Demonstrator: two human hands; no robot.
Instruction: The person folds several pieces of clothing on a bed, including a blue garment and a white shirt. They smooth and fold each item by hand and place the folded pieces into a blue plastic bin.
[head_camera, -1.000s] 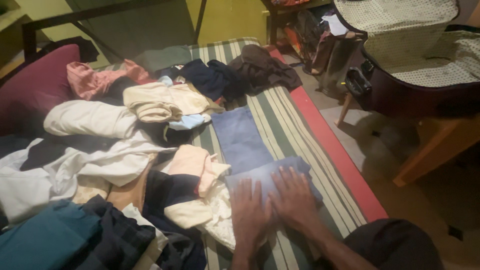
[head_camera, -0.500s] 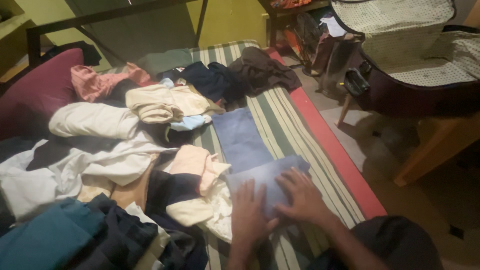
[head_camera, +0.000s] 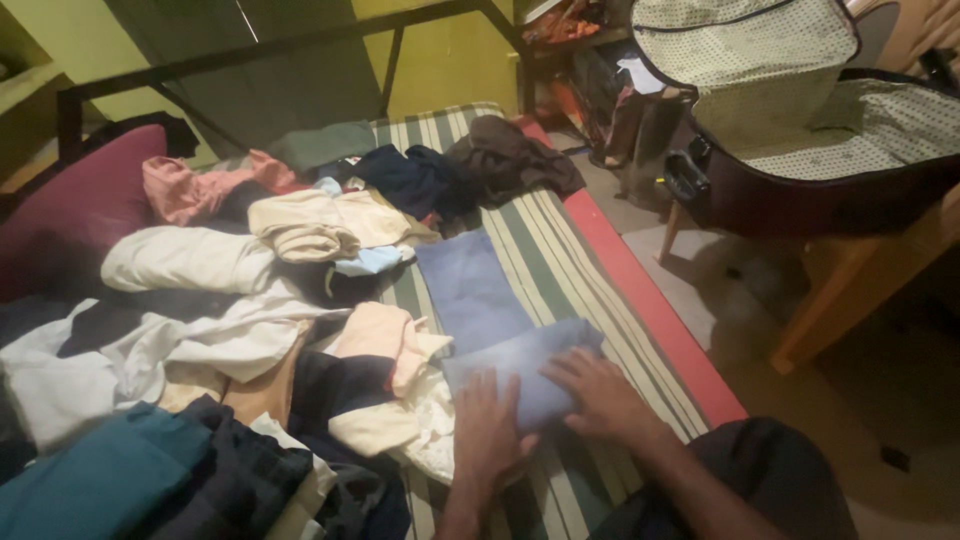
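Both hands press flat on folded jeans at the mattress's near edge.

Left hand (head_camera: 487, 420) and right hand (head_camera: 600, 392) lie spread, palms down on the jeans (head_camera: 480, 300), seemingly to flatten the fold; one leg runs away up the bed. A striped mattress (head_camera: 590, 270) with a red border carries it all, and a heap of clothes (head_camera: 200, 330) fills its left side beside a maroon pillow (head_camera: 70, 200). An open suitcase (head_camera: 800, 130) rests on a wooden table to the right, over bare floor, before yellow-green walls.
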